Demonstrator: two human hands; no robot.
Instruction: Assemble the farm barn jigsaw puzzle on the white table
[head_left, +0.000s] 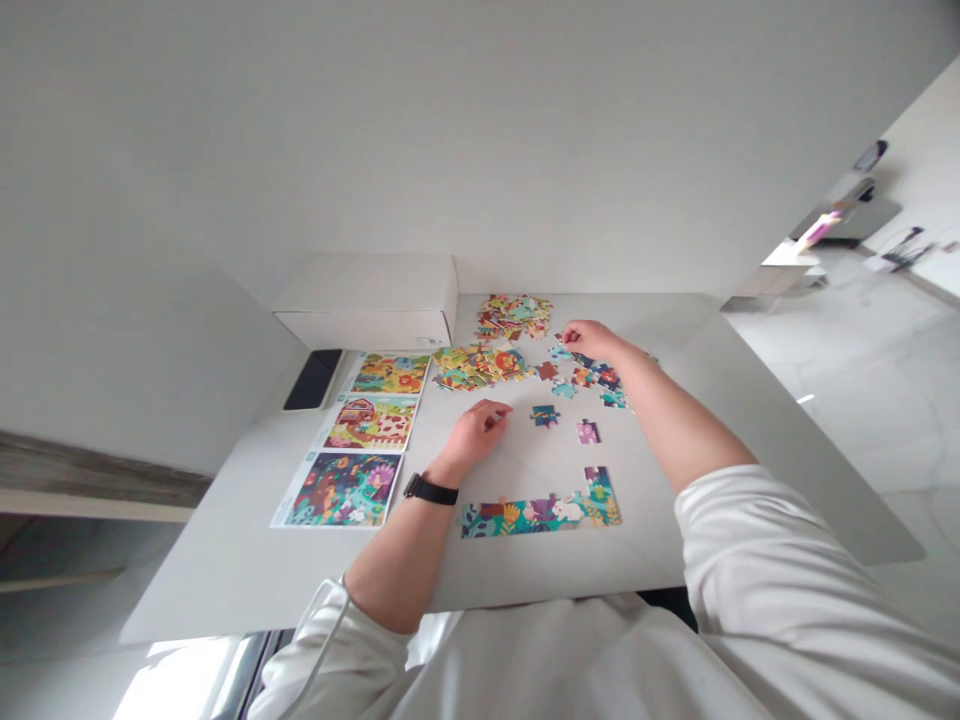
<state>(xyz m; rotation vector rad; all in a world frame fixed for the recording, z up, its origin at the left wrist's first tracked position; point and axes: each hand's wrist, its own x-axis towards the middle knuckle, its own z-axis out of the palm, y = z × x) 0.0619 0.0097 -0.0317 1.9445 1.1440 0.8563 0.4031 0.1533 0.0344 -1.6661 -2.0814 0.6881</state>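
My right hand point(594, 338) reaches over the loose puzzle pieces, its fingers pinched at a small brownish jigsaw piece point(559, 337) that they partly cover. My left hand point(478, 430), with a black watch on the wrist, rests on the table, fingers loosely curled and thumb apart; nothing shows in it. Dark blue and teal pieces point(600, 375) lie under and beside my right hand. Between the hands are a dark blue piece point(545, 416) and a purple piece point(589, 432). Closer to me, a joined strip of puzzle point(525, 515) turns up at its right end.
Two piles, yellowish pieces point(480, 367) and mixed pieces point(514, 315), lie toward the wall. Three picture sheets point(345, 490) line the left side, with a dark phone point(313, 379) beside them. A white box point(367, 300) stands against the wall on the grey table point(750, 400).
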